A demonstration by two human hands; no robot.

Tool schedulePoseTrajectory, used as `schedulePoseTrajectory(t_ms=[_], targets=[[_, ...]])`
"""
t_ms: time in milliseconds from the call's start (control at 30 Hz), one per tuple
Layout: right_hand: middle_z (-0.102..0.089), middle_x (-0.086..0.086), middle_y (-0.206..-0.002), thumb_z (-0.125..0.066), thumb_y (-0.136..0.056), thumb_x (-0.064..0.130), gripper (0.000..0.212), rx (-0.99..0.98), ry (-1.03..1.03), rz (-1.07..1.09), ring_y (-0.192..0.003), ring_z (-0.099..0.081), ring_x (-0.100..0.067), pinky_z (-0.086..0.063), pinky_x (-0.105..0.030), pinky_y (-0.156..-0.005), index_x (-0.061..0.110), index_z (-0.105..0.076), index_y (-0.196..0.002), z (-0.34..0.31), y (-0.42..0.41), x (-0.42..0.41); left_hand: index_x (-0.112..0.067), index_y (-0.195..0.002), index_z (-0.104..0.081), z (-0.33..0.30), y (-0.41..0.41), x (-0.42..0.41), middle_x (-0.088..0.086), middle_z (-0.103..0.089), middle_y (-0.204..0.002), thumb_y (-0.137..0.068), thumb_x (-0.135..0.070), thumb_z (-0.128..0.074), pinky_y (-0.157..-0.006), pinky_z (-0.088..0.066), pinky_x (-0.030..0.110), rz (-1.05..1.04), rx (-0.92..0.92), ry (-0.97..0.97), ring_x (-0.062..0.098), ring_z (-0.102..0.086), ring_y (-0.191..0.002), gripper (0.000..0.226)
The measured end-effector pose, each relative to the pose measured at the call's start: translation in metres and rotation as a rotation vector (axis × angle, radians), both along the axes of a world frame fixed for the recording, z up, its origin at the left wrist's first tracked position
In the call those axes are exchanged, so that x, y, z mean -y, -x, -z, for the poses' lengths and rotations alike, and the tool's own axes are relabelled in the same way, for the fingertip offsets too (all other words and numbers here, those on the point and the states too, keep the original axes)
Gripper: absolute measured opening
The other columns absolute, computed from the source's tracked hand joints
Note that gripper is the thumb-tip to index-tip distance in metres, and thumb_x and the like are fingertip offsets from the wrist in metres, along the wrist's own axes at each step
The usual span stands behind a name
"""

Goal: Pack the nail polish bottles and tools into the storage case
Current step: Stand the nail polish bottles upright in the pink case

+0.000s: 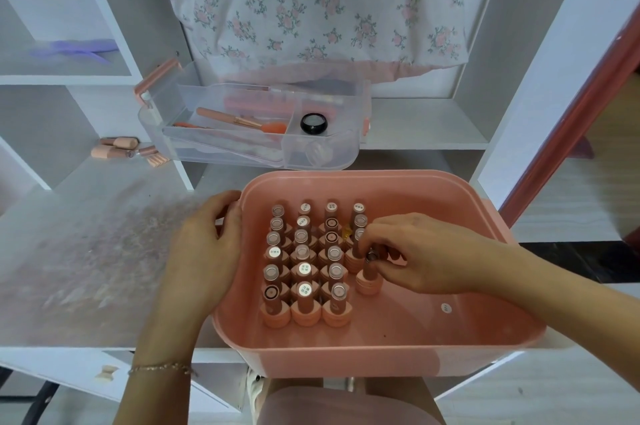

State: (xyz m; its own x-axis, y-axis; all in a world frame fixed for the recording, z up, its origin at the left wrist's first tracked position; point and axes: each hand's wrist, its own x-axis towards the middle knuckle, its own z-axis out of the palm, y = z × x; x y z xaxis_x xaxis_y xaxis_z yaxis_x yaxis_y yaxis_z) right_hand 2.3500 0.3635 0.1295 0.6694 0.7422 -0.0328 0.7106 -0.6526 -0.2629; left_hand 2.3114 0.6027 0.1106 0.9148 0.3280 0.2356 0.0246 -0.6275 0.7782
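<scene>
**Bottle going into the pink case**

We see a pink storage case (381, 352) on the white table (86, 251); many nail polish bottles (303, 272) stand inside it in neat rows, near the left side; our right hand (422, 251) reaches into the case and its fingers pinch the cap of one more nail polish bottle (369, 277); that bottle stands upright at the near end of the right row, just beside the others; our left hand (204, 248) rests on the left rim of the case, with its fingers curled over the edge; a thin bracelet (161, 368) sits on the left wrist; behind the case lies a clear tray (256, 123) with a brush (239, 119), a small black jar (313, 123) and other tools we cannot make out; a few more pink bottles (116, 146) lie on their sides on the shelf to the left, well apart from the case; a flowered cloth (311, 2) hangs at the back
</scene>
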Motion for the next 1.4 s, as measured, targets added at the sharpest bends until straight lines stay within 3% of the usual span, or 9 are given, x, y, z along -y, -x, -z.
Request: schedulePoseTrajectory(t_ms=[133, 300, 567, 733, 867, 1100, 1200, 1267, 1400], targets=[[-0.056, 0.01, -0.093, -0.053, -0.088, 0.024, 0.019, 0.004, 0.003, 0.0, -0.075, -0.042, -0.001, -0.036, -0.014, -0.072, 0.023, -0.059, -0.106, 0.001, -0.001, -0.001, -0.021, -0.121, -0.06, 0.0, 0.0, 0.0, -0.013, -0.057, -0.1, -0.096, -0.022, -0.043, -0.073, -0.034, 0.018, -0.001, 0.001, 0.006, 0.006, -0.05, -0.093, 0.029], [-0.049, 0.016, -0.089, -0.053, -0.088, 0.026, 0.02, 0.016, 0.015, 0.006, -0.075, -0.041, 0.0, -0.033, -0.01, -0.071, 0.026, -0.058, -0.108, 0.001, -0.002, -0.002, -0.02, -0.12, -0.06, 0.0, 0.0, 0.0, -0.013, -0.057, -0.1, -0.096, -0.022, -0.044, -0.07, -0.034, 0.014, 0.0, 0.014, -0.002, 0.005, -0.05, -0.092, 0.03], [-0.042, 0.02, -0.086, -0.052, -0.089, 0.028, 0.021, 0.008, 0.018, 0.005, -0.07, -0.04, 0.005, -0.031, -0.005, -0.065, 0.026, -0.057, -0.109, 0.002, -0.003, -0.005, -0.019, -0.121, -0.06, 0.001, 0.0, -0.001, -0.012, -0.057, -0.101, -0.096, -0.021, -0.044, -0.078, -0.034, 0.021, 0.002, 0.023, 0.002, 0.006, -0.051, -0.094, 0.03], [-0.041, 0.021, -0.085, -0.053, -0.089, 0.028, 0.021, 0.002, 0.012, 0.003, -0.069, -0.039, 0.012, -0.032, -0.004, -0.065, 0.026, -0.057, -0.11, 0.002, -0.004, -0.005, -0.02, -0.121, -0.06, 0.001, -0.001, -0.001, -0.013, -0.057, -0.1, -0.096, -0.021, -0.044, -0.067, -0.033, 0.007, -0.007, 0.017, 0.001, 0.005, -0.05, -0.093, 0.03], [-0.042, 0.021, -0.085, -0.053, -0.089, 0.027, 0.02, 0.017, 0.004, -0.006, -0.07, -0.04, 0.003, -0.031, -0.005, -0.066, 0.025, -0.058, -0.108, 0.002, -0.003, -0.004, -0.02, -0.122, -0.059, 0.001, -0.001, -0.001, -0.012, -0.057, -0.101, -0.096, -0.022, -0.044, -0.071, -0.033, 0.014, -0.002, 0.014, 0.019, 0.006, -0.051, -0.094, 0.03], [-0.041, 0.021, -0.083, -0.053, -0.088, 0.029, 0.025, 0.064, -0.01, -0.006, -0.071, -0.038, 0.003, -0.031, -0.008, -0.063, 0.026, -0.059, -0.112, 0.0, 0.0, -0.003, -0.02, -0.122, -0.06, 0.002, 0.0, -0.001, -0.012, -0.058, -0.102, -0.096, -0.023, -0.044, -0.066, -0.033, 0.006, -0.01, 0.018, 0.0, 0.004, -0.05, -0.093, 0.03], [-0.042, 0.023, -0.081, -0.054, -0.087, 0.029, 0.025, 0.078, -0.046, 0.008, -0.065, -0.039, 0.008, -0.031, -0.006, -0.061, 0.026, -0.062, -0.111, -0.002, 0.002, -0.002, -0.019, -0.122, -0.06, 0.002, 0.0, 0.0, -0.006, -0.063, -0.11, -0.096, -0.022, -0.044, -0.07, -0.034, 0.014, -0.009, 0.019, -0.003, 0.005, -0.05, -0.094, 0.031], [-0.05, 0.019, -0.08, -0.054, -0.086, 0.029, 0.024, 0.133, -0.088, 0.028, -0.067, -0.039, 0.007, -0.034, -0.012, -0.062, 0.024, -0.065, -0.107, -0.004, 0.004, -0.002, -0.018, -0.122, -0.06, 0.002, 0.0, 0.0, -0.002, -0.065, -0.114, -0.096, -0.021, -0.044, -0.076, -0.034, 0.02, -0.012, 0.021, -0.01, 0.006, -0.051, -0.094, 0.031], [-0.065, 0.005, -0.084, -0.055, -0.081, 0.022, 0.024, 0.198, -0.179, 0.023, -0.076, -0.056, -0.007, -0.044, -0.022, -0.063, 0.017, -0.068, -0.1, -0.011, 0.005, -0.005, -0.02, -0.12, -0.06, 0.004, -0.001, 0.0, 0.0, -0.066, -0.114, -0.096, -0.022, -0.044, -0.078, -0.034, 0.024, -0.023, 0.021, -0.057, 0.009, -0.053, -0.093, 0.029]])
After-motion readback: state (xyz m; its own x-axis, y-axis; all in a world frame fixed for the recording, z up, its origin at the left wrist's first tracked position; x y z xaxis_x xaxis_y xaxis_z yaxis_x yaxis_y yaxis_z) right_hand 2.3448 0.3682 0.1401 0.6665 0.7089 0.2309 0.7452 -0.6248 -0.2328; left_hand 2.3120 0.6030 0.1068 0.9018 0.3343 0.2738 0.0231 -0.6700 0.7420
